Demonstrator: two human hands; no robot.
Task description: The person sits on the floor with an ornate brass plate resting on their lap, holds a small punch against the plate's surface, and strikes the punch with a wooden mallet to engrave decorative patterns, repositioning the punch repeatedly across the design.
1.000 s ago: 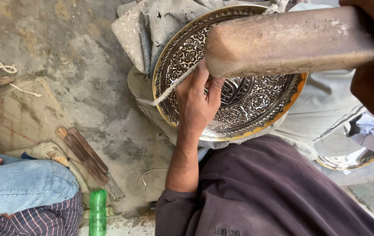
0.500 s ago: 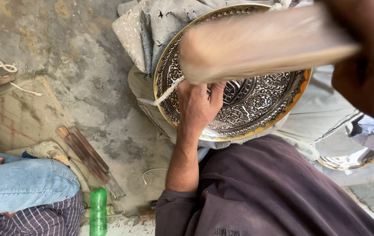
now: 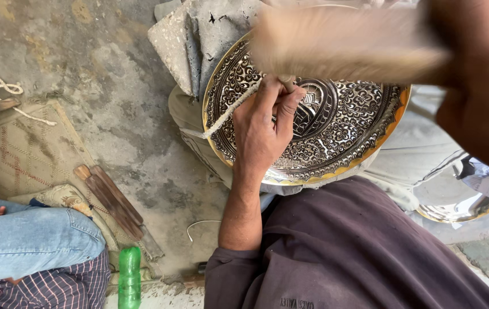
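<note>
A round engraved metal tray with a gold-coloured rim (image 3: 336,134) lies in the upper middle of the frame, resting on the person's lap over pale cloth. The left hand (image 3: 264,129) sits on its left half, fingers closed around a thin metal chisel (image 3: 286,83) held against the engraved surface. A blurred wooden mallet (image 3: 342,43) crosses the top of the frame and hides the tray's upper edge; the right hand (image 3: 479,80) at the upper right grips its handle, fingers wrapped shut. A grey slab of stone (image 3: 193,40) lies at the tray's upper left. A shiny plain metal dish (image 3: 467,197) shows at the right edge. At the lower left sit another person's jeans-clad knee (image 3: 27,240), a green plastic bottle (image 3: 129,277) and flat wooden sticks (image 3: 110,200) on the concrete floor (image 3: 84,57).
</note>
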